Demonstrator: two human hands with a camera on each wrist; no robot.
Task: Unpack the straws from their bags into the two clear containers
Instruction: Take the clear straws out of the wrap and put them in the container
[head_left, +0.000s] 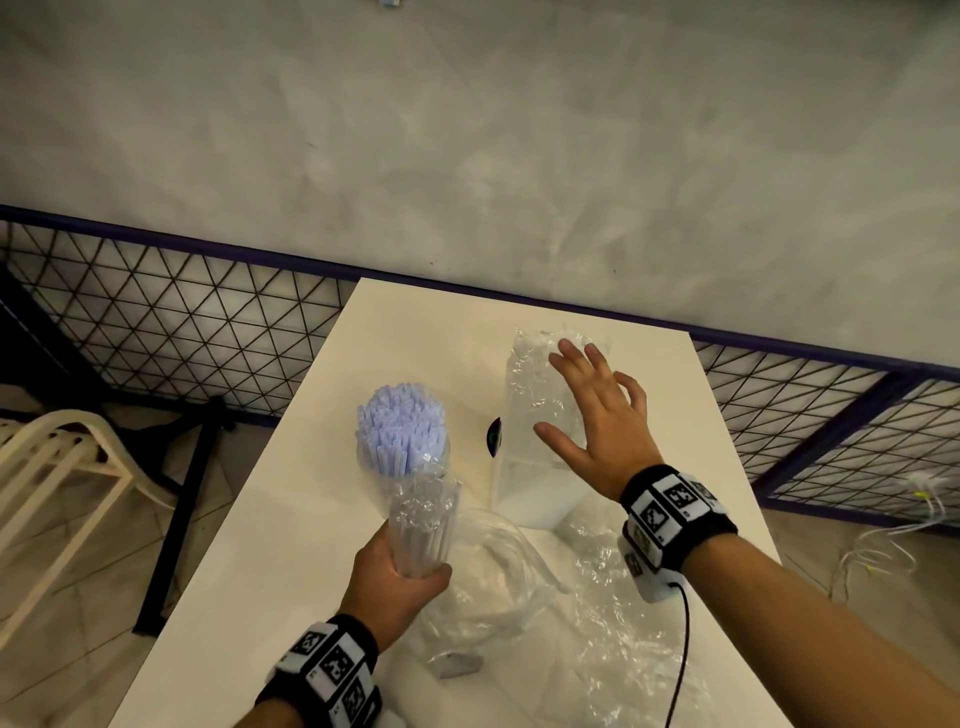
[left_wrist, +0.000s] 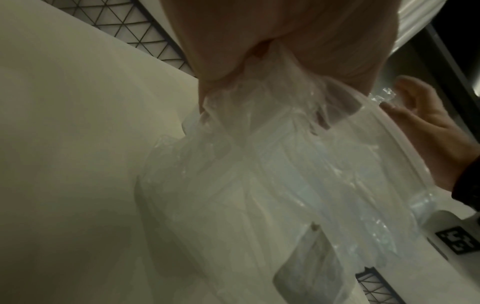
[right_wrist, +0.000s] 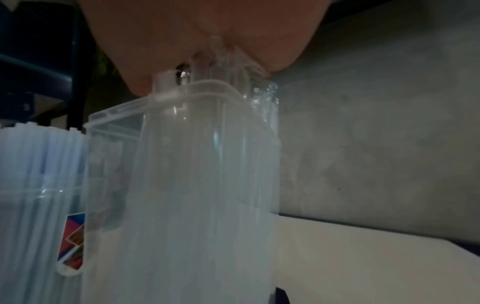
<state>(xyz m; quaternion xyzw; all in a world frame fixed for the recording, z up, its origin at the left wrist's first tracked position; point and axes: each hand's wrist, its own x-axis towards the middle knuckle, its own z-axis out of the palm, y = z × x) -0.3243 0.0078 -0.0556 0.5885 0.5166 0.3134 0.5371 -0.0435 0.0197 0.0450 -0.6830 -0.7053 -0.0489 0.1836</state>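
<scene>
— Which way does the bagged bundle of straws (head_left: 423, 525) point?
— Long axis near upright, its top tipped slightly away from the person; the left hand (head_left: 397, 584) grips its lower end above the bench (head_left: 291, 545).
— The right hand (head_left: 597, 421)?
— Fingers spread, released, over the tall clear container (head_left: 524, 452).
— Any writing?
— A coloured sticker (right_wrist: 74, 240) on the round container (head_left: 402, 457), probably a brand label; unreadable.
</scene>
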